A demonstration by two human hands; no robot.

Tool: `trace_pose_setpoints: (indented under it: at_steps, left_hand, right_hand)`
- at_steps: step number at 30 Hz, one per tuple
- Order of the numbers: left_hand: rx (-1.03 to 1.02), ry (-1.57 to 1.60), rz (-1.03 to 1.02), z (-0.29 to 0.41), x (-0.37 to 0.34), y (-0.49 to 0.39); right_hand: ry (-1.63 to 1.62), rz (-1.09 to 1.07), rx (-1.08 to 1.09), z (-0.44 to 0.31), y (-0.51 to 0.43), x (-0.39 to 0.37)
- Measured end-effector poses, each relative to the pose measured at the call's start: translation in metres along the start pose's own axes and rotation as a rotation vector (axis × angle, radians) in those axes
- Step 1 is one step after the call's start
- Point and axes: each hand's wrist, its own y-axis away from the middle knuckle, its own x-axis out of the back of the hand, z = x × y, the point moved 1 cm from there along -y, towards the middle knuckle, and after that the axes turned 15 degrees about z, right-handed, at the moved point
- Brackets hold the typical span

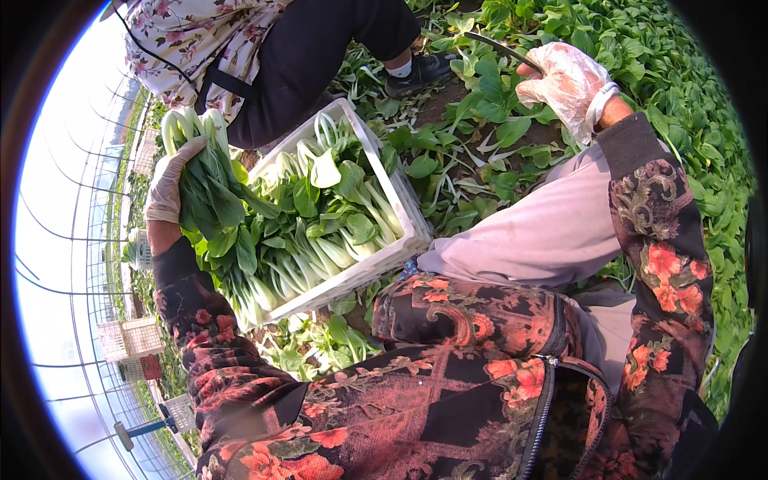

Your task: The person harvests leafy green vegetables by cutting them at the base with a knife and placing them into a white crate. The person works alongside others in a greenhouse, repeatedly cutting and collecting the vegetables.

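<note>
My left hand, in a thin glove, grips a bunch of bok choy, its pale stem ends up and its leaves hanging down. That bunch is over the far left part of a white plastic crate. Packed inside the crate are many heads of bok choy, their white stems mostly toward the near and right sides. On the right, my right hand wears a clear plastic glove. It is closed around a thin dark knife that points up and left, above the growing plants.
Across the crate sits another person in dark trousers, one shoe on the soil. Rows of leafy bok choy grow at the right. Trimmed leaves litter the ground. Other crates stand at the left by the greenhouse wall.
</note>
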Motion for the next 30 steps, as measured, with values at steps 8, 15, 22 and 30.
trace_pose_setpoints:
  at_steps: [8, 15, 22, 30]
  left_hand:
    - [-0.336, -1.056, 0.146, -0.169, 0.049, -0.107]
    - [0.001, -1.407, 0.405, -0.282, 0.078, -0.135]
    - [-0.138, -1.51, 0.328, -0.251, 0.069, -0.109]
    - [-0.737, -1.116, -0.005, -0.116, -0.069, -0.078]
  right_hand:
    - [-0.1, 0.006, 0.011, -0.008, 0.007, -0.013]
    - [-0.034, -0.049, 0.09, -0.022, 0.005, -0.01]
    - [0.097, -0.064, 0.195, -0.04, -0.001, -0.009]
    - [0.36, -0.275, 0.228, -0.049, 0.003, -0.003]
